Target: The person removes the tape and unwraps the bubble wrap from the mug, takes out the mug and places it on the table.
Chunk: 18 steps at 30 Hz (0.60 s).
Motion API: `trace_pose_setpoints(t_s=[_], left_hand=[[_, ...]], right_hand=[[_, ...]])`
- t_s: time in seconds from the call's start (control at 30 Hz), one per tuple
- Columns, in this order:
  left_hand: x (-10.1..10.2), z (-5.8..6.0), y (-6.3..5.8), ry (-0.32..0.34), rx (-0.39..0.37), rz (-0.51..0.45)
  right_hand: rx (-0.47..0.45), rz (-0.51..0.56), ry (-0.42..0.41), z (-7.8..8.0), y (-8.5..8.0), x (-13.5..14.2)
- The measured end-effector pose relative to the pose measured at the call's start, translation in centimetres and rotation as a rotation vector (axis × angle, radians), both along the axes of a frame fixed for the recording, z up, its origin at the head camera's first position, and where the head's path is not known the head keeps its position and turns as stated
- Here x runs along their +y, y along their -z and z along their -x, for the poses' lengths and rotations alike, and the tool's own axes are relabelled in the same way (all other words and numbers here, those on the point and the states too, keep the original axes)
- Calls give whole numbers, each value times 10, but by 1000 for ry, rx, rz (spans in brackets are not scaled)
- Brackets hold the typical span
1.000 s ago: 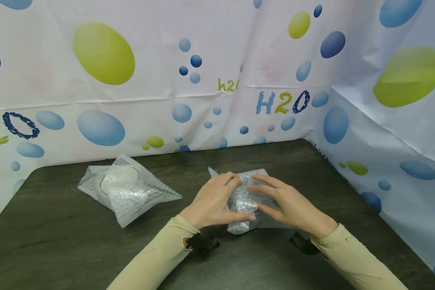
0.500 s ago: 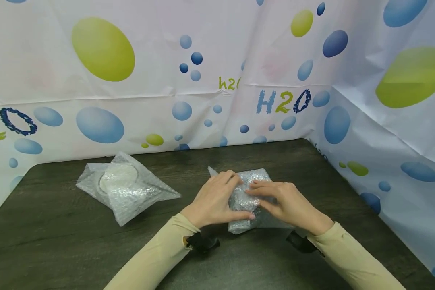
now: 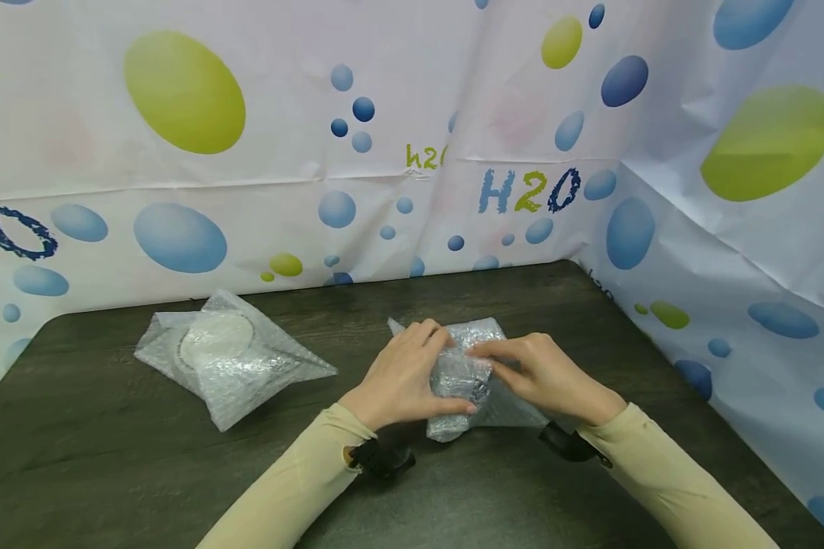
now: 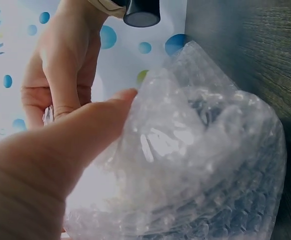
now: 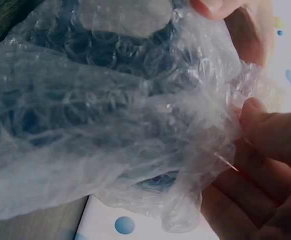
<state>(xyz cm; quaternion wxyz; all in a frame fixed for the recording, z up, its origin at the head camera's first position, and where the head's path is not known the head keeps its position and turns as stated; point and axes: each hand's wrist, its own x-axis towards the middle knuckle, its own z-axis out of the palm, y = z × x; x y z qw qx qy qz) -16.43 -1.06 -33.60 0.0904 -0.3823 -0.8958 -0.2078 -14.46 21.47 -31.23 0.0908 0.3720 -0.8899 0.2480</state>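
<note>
A bundle of clear bubble wrap (image 3: 456, 374) lies on the dark table right of centre; what it encloses is hidden by the wrap. My left hand (image 3: 400, 379) holds it from the left, thumb (image 4: 103, 117) along its near side and fingers over its far side. From the right, my right hand (image 3: 552, 379) pinches the upper part of the wrap between thumb and fingers. In the right wrist view the thumb (image 5: 273, 127) presses on a crumpled fold. A loose flap of wrap (image 3: 508, 408) spreads out under the right hand.
At the left of the table (image 3: 75, 427) sits another bubble-wrapped package (image 3: 247, 374), with a round white object (image 3: 216, 339) showing through. A white sheet (image 3: 281, 61) with blue and green spots hangs behind the table and along its right side.
My right hand's spread fingers have drawn together and now pinch the wrap on top of the bundle. My left hand keeps its place on the left side.
</note>
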Motion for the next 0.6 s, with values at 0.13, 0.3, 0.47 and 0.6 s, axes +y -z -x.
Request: trace_pose_setpoints(t_s=[0.13, 0.3, 0.47, 0.6], left_hand=[[1, -1, -1, -15, -25, 6], [2, -1, -3, -29, -50, 14], [4, -2, -4, -40, -53, 32], [5, -4, -5, -50, -28, 45]], right_hand=[[-7, 8, 12, 2, -1, -1], [-8, 6, 20, -3, 0, 1], [201, -37, 157, -17, 8, 2], [301, -50, 236, -26, 9, -1]])
